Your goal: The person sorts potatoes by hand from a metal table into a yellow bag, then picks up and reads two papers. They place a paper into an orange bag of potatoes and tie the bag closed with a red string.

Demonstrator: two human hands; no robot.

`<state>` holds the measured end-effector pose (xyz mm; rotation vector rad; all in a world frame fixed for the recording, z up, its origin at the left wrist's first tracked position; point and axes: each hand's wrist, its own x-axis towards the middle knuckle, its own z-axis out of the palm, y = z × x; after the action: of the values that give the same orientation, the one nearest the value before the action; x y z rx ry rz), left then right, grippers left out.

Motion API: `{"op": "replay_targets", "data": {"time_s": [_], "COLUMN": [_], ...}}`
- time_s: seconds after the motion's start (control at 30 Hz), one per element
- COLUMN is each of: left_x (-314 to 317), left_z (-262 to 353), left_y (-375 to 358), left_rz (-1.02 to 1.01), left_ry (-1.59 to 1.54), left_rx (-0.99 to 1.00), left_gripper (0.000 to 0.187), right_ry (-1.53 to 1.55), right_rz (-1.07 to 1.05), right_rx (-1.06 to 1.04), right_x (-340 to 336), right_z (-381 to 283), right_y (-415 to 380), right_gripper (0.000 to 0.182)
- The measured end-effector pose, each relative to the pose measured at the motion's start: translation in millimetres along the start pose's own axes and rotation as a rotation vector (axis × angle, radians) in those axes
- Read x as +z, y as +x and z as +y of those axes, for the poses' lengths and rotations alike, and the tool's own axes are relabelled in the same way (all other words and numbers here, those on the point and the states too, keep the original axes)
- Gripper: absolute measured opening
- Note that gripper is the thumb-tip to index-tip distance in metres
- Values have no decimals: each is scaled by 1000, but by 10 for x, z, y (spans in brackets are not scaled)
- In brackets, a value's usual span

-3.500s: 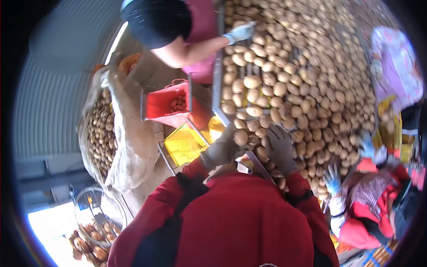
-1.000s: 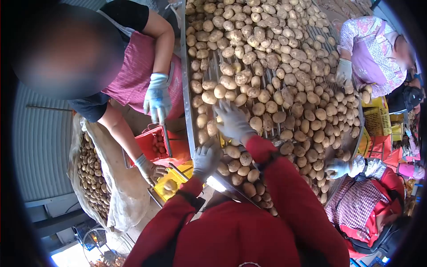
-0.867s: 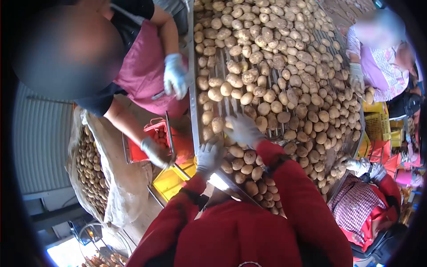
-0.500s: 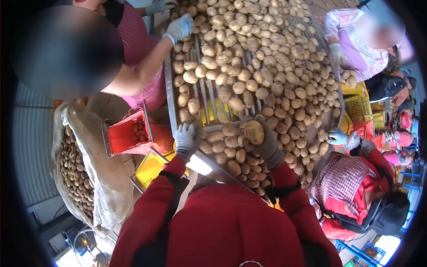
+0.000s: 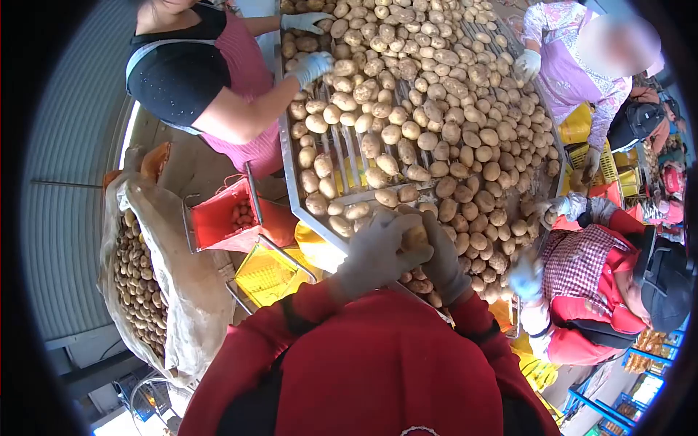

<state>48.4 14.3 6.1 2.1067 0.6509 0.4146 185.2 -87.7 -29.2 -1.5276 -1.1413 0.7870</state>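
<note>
Both of my hands wear grey gloves and meet over the near edge of the sorting table point(image 5: 292, 174). Between them is a large potato point(image 5: 415, 236), partly covered by the fingers. My left hand point(image 5: 379, 251) wraps its fingers and thumb around the potato's left and near sides. On the other side, my right hand point(image 5: 445, 258) is closed against the same potato. Many loose potatoes point(image 5: 465, 138) lie on the slatted table in front of and beside my hands.
A co-worker in pink point(image 5: 247, 80) reaches in from the left; others stand on the right, one in a checked apron point(image 5: 574, 265). Red crate point(image 5: 218, 218), yellow crate point(image 5: 269, 276) and a sack of potatoes point(image 5: 189, 291) sit at lower left.
My left hand has left the table edge and moved right onto the potato. My right hand has brought the potato slightly nearer to me. The co-workers' hands have shifted.
</note>
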Motion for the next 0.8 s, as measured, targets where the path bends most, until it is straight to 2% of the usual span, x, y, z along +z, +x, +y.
{"op": "replay_targets", "data": {"time_s": [0.07,0.13,0.23,0.3,0.37,0.47,0.5,0.57,0.6,0.67,0.73,0.8], "left_x": [107,132,-68,-101,-150,-160,-78,-54,-38,41,-40,-166], "left_z": [-134,-276,-459,-410,-251,87,22,-74,-110,-381,-483,-510], "left_y": [-28,-12,75,-43,-123,-104,-79,-74,-50,20,40,47], "left_rz": [43,107,172,203,178,92,95,125,134,150,180,197], "left_ry": [27,38,-123,-180,-163,-117,-188,-132,-109,31,61,-34], "left_rx": [-9,-69,-267,-151,22,-34,39,137,188,127,41,-83], "left_gripper": [35,29,22,21,18,18,21,22,22,21,20,18], "right_ry": [-173,-54,261,230,-40,-258,-240,-209,-190,-155,218,519], "right_rz": [37,8,20,68,95,134,134,144,118,69,-8,-79], "right_rx": [-40,109,294,267,109,-115,-137,-174,-140,-75,215,368], "right_x": [15,36,-39,-91,-113,-85,-57,-37,-53,-87,-75,-126], "right_z": [-77,-107,-408,-482,-420,-254,-212,-160,-192,-276,-220,-207], "right_y": [-18,-88,-98,-142,-174,-177,-188,-211,-234,-314,-369,-389], "right_gripper": [32,37,41,41,42,47,48,50,50,49,57,67]}}
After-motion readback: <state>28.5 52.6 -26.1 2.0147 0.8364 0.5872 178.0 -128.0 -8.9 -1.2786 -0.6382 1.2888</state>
